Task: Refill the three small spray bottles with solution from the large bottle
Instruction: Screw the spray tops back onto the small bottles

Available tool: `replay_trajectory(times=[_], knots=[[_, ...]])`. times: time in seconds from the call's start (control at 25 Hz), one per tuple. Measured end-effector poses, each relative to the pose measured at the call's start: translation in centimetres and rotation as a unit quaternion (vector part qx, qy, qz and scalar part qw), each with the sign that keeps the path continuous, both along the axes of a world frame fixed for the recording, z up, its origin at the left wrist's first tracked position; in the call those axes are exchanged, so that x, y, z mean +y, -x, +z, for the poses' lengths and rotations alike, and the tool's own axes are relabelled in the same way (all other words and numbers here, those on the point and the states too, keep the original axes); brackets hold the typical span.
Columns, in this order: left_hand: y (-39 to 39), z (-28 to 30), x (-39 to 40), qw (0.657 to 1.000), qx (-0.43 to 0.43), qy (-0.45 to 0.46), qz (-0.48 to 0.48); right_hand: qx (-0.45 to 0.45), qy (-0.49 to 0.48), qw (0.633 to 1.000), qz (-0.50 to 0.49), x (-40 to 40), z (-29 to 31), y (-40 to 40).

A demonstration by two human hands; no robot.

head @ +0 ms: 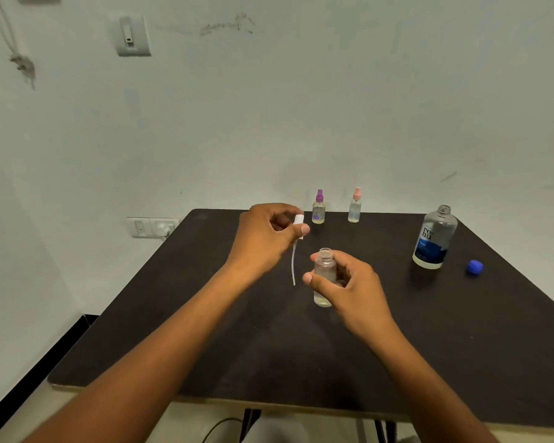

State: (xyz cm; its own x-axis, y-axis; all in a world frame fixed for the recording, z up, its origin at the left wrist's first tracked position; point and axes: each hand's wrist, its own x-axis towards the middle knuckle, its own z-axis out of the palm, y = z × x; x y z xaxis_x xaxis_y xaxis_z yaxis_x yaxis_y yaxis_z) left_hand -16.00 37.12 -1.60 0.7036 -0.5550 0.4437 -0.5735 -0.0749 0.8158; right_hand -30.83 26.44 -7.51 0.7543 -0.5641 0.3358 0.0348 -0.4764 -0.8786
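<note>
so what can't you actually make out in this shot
- Large bottle, head view: small label print too small to read.
- Open small bottle: right hand covers its far side, so the liquid level is unclear.
- White spray head: mostly hidden in the left hand.
- Purple-capped bottle and pink-capped bottle: too small to judge fill.

I see a dark brown rectangular tabletop against a scuffed pale green wall, with a white switch plate and a white wall socket.
</note>
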Motion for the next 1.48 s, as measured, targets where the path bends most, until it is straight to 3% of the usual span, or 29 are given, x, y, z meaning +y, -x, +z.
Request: replay_trajectory(times=[0.28,0.52,1.24,1.48], knots=[[7.2,5.7,2.8,0.991,-0.074,0.108,-0.005,-0.005,-0.014,1.0,-0.003,3.8,0.2,5.4],[9.6,5.3,2.9,0.991,-0.088,0.095,-0.026,-0.009,-0.008,1.0,-0.005,4.3,0.9,6.2],[11.1,0.9,2.7,0.994,0.005,0.096,-0.042,-0.054,0.019,0.998,-0.017,3.8,2.8,5.9],[10.6,1.9,2.9,0.992,0.038,0.043,-0.112,-0.051,0.016,0.998,-0.035,3.6,2.5,5.6]])
